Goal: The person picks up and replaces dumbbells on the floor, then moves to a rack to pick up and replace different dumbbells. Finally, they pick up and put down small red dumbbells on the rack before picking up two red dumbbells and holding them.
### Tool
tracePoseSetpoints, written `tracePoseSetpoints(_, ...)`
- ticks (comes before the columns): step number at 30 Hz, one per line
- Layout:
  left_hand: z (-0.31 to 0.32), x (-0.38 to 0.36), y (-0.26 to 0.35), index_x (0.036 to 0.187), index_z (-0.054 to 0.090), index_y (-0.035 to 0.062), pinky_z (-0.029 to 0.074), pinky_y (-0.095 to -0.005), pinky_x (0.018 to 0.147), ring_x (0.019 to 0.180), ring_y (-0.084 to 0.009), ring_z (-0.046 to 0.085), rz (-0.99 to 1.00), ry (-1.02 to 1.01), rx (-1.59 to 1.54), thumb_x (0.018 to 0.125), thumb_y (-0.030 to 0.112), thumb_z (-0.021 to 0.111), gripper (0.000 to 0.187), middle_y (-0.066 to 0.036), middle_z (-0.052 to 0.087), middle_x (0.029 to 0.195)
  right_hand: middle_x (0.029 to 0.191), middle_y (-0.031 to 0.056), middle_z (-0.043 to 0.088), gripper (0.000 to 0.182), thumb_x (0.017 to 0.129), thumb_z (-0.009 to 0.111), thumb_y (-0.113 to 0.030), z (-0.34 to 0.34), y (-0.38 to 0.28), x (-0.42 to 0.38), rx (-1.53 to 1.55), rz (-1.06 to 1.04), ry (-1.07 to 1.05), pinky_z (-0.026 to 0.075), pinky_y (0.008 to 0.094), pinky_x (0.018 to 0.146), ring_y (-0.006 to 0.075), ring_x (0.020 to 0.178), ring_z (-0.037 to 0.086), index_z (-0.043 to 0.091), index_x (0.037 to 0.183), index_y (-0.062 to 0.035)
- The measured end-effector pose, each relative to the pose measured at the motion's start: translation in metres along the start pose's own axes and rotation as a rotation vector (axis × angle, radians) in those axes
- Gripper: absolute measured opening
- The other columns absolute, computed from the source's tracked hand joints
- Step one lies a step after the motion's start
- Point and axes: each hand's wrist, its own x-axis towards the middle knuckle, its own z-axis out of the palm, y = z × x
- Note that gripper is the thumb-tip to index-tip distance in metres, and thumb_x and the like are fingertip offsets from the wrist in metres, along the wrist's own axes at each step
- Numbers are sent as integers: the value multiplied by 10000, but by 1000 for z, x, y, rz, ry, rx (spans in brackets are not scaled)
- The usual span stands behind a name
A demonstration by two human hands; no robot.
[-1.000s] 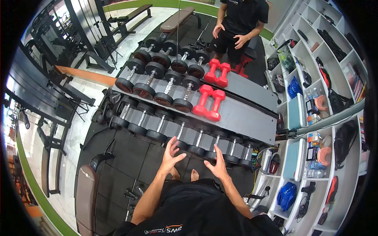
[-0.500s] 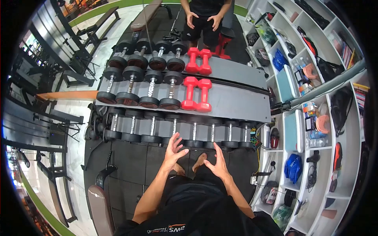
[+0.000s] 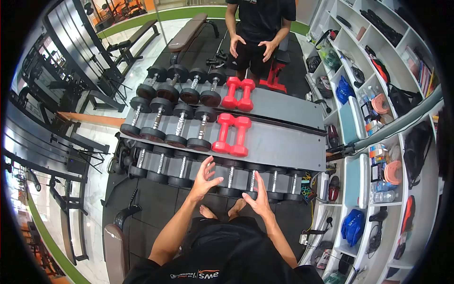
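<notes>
My left hand (image 3: 204, 181) is held up in the air, its fingers apart and nothing in them. Facing it, my right hand (image 3: 258, 199) is also empty, with fingers spread. Both hover before the lower row of black dumbbells (image 3: 231, 178) with chrome handles, hiding parts of some of them. On the rack's upper shelf (image 3: 283, 144), two red dumbbells (image 3: 231, 136) lie side by side beyond my hands. Several black dumbbells (image 3: 180, 125) line up to their left on that shelf. Neither hand appears to touch a dumbbell.
A mirror behind the rack reflects a person (image 3: 260, 28) and the upper dumbbells. White cubby shelves (image 3: 352, 189) with bags and bottles stand at right. At left are a padded bench (image 3: 115, 246) and weight machines (image 3: 42, 156). My bare feet (image 3: 236, 208) are on black mats.
The view has tilted up, so the rack sits lower in the frame and more of the mirror reflection shows. My hands stay raised, apart and empty, in nearly the same pose.
</notes>
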Motion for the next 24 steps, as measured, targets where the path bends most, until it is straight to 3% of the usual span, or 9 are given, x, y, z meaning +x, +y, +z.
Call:
tracePoseSetpoints(11, 39, 33, -26, 1490, 316, 70, 372, -465, 1103, 1406, -319, 360, -25, 42, 204, 720, 76, 835, 929, -133, 331, 1521, 1529, 181, 352, 962, 793, 776, -207, -58, 42, 19, 139, 86, 57, 429, 471, 1014, 310, 1404, 366, 204, 1559, -106)
tracePoseSetpoints(17, 31, 76, -21, 1481, 331, 96, 415, -489, 1055, 1372, -327, 402, 47, 53, 442, 698, 90, 833, 930, -126, 366, 1475, 1546, 168, 325, 1034, 750, 816, -209, -47, 36, 45, 240, 137, 12, 415, 475, 1038, 310, 1415, 346, 185, 1564, -121)
tracePoseSetpoints(21, 18, 121, -28, 1494, 322, 109, 409, -453, 1056, 1333, -318, 439, 59, -25, 643, 677, 109, 836, 965, -136, 375, 1474, 1567, 159, 286, 1111, 704, 847, -215, -32, 31, 74, 290, 161, -24, 411, 491, 1054, 314, 1427, 328, 159, 1573, -146)
tracePoseSetpoints(24, 4, 159, -41, 1463, 344, 57, 386, -437, 1093, 1328, -383, 420, 164, -76, 776, 640, 125, 832, 959, -181, 383, 1442, 1588, 165, 241, 1118, 717, 833, -201, -18, 22, 98, 323, 168, -44, 370, 506, 1091, 313, 1457, 267, 126, 1581, -167)
